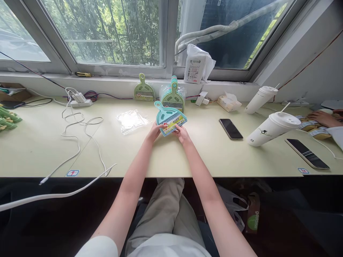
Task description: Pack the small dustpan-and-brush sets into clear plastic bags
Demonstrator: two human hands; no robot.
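Observation:
Both my hands hold a small teal dustpan-and-brush set (169, 117) with a yellow paper label, just above the pale green table (187, 157). My left hand (154, 131) pinches its lower left edge. My right hand (181, 134) grips its lower right corner. A crumpled clear plastic bag (132, 120) lies to the left of the set. Behind it, a bagged stack of green and teal sets (173, 95) stands against the sill, with a single green set (144, 90) beside it.
White cables (80, 132) and a power strip (80, 102) lie at left. A black phone (230, 129), two white lidded cups (272, 129) (260, 99), a tissue pack (228, 102) and a second phone (307, 153) sit right. Another person's hand (323, 117) rests at far right.

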